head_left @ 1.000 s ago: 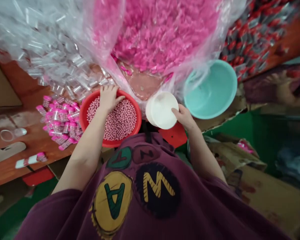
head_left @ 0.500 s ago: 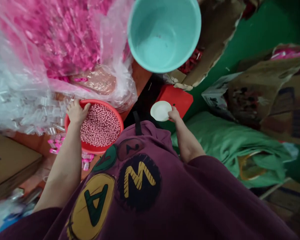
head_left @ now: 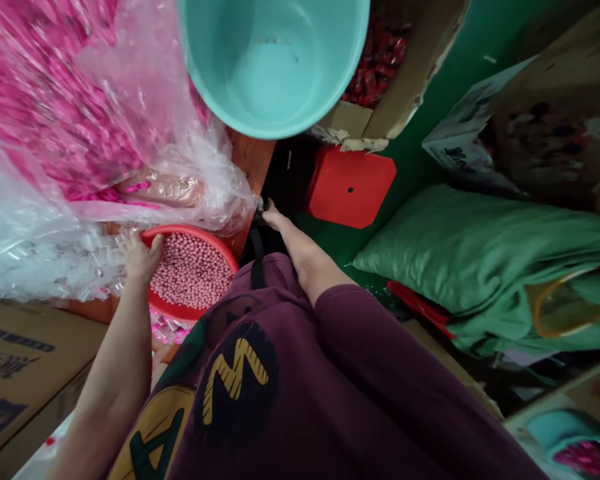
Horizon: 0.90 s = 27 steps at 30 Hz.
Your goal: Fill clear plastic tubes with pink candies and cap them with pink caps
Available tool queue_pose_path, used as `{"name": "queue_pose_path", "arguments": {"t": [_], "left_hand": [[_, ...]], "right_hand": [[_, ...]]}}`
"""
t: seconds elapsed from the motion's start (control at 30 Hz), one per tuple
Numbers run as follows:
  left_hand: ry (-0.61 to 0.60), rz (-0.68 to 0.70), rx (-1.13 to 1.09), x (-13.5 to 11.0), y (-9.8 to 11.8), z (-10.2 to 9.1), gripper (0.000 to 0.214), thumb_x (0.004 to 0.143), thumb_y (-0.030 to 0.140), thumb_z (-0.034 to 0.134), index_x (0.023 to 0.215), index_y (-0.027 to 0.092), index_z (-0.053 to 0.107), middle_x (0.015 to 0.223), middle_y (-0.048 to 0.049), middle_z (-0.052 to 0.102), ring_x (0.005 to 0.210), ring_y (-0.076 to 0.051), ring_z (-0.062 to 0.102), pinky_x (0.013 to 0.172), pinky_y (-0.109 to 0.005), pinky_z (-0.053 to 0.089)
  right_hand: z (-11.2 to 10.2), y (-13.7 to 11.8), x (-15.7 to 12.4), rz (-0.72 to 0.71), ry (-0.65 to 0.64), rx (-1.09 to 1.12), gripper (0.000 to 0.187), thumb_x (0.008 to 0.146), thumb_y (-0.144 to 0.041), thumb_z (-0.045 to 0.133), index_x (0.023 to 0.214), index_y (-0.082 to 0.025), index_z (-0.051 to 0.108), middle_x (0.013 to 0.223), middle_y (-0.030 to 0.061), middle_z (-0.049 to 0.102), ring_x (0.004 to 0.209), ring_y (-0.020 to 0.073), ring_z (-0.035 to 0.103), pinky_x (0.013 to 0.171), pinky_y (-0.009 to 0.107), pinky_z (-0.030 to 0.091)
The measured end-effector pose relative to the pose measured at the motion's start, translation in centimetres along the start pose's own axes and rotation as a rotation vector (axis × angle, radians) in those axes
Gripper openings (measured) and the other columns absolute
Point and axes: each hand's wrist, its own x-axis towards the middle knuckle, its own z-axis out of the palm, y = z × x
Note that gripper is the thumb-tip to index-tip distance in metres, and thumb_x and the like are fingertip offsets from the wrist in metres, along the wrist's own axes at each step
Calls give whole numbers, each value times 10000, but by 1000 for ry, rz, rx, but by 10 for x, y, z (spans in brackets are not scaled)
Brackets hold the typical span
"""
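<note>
My left hand (head_left: 139, 259) is closed over the left rim of a red basin (head_left: 223, 245), with the thumb inside the edge. Many small pink beads (head_left: 193, 272) fill the basin, which sits low against my shirt. My right hand (head_left: 271, 216) is at the edge of the orange table (head_left: 250, 160), just right of the basin. Its fingers are bent around a small greyish thing that I cannot make out. The white bowl is out of sight.
A large turquoise tub (head_left: 275, 73) stands ahead, beside a carton (head_left: 405, 100) of red pieces. Plastic bags of pink pieces (head_left: 45, 87) and clear pieces (head_left: 40, 247) lie left. A red stool (head_left: 353, 187) and green sack (head_left: 480, 247) are right; a carton (head_left: 25, 360) is near left.
My right hand has moved left from beside the red stool to the table edge, and the white bowl it held has gone from view. My left hand stays on the basin. The view has shifted.
</note>
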Motion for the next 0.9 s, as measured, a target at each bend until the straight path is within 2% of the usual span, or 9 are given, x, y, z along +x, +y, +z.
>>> {"name": "queue_pose_path", "arguments": {"t": [0.07, 0.13, 0.27, 0.37, 0.43, 0.53, 0.73, 0.83, 0.9], "left_hand": [[15, 2, -2, -2, 4, 1, 661, 1049, 488, 469, 1585, 104, 495, 1631, -247, 566, 1539, -413, 513, 1304, -568, 403], [19, 8, -11, -5, 10, 2, 665, 1044, 468, 496, 1564, 55, 528, 1569, -284, 608, 1501, -442, 545, 1288, -589, 409], [20, 12, -56, -11, 23, 5, 678, 1059, 496, 540, 1552, 31, 565, 1541, -310, 618, 1479, -459, 560, 1270, -586, 420], [37, 12, -108, -13, 31, 7, 652, 1084, 506, 539, 1563, 66, 584, 1571, -281, 609, 1473, -448, 560, 1278, -579, 400], [52, 21, -162, -12, 34, 8, 637, 1101, 504, 523, 1582, 92, 582, 1597, -260, 600, 1477, -435, 554, 1281, -576, 389], [84, 28, -254, -11, 37, 12, 624, 1111, 500, 526, 1588, 100, 585, 1635, -260, 575, 1493, -424, 542, 1301, -588, 356], [178, 42, -553, -12, 47, 21, 558, 1035, 412, 717, 1504, 114, 665, 1602, -218, 634, 1545, -405, 521, 1364, -608, 290], [265, -41, -868, -3, 27, 29, 287, 1067, 258, 623, 1281, 141, 775, 1419, -155, 767, 1396, -295, 664, 1304, -494, 426], [340, -289, -1041, 1, -5, 41, 288, 1071, 185, 541, 1225, 140, 780, 1323, -145, 803, 1267, -252, 731, 1206, -428, 523]], "right_hand": [[5, -8, -10, 12, -36, -66, 850, 1070, -219, 631, 1780, -138, 170, 1600, 185, 630, 1181, 201, 752, 968, 348, 675], [-6, -19, -23, 22, -62, -188, 700, 1051, -178, 629, 1703, -102, 387, 1558, 198, 667, 1287, 242, 727, 1049, 338, 636], [-51, -51, -54, -11, -177, -529, 246, 901, -15, 668, 1115, -65, 778, 1253, 242, 797, 1299, 348, 730, 1134, 376, 563], [-72, -88, -79, -63, -345, -746, 170, 892, -29, 649, 779, -127, 731, 864, 161, 802, 951, 292, 801, 899, 329, 614], [-67, -118, -94, -115, -434, -837, 218, 996, -161, 595, 826, -153, 731, 792, 101, 778, 744, 214, 757, 721, 278, 586], [-20, -165, -105, -341, -444, -765, 285, 1083, -347, 507, 1026, -191, 739, 883, 53, 786, 720, 162, 723, 666, 238, 556], [164, -216, -71, -674, -581, -819, 271, 1044, -272, 515, 1167, -160, 729, 997, 60, 778, 808, 168, 741, 838, 311, 633], [243, -219, -51, -678, -701, -960, 360, 1046, -197, 455, 1280, -124, 718, 1061, 87, 791, 919, 183, 771, 963, 361, 645], [275, -217, -42, -685, -753, -1036, 397, 1013, -171, 521, 1363, -113, 700, 1211, 132, 786, 1118, 227, 770, 1104, 423, 608]]}}
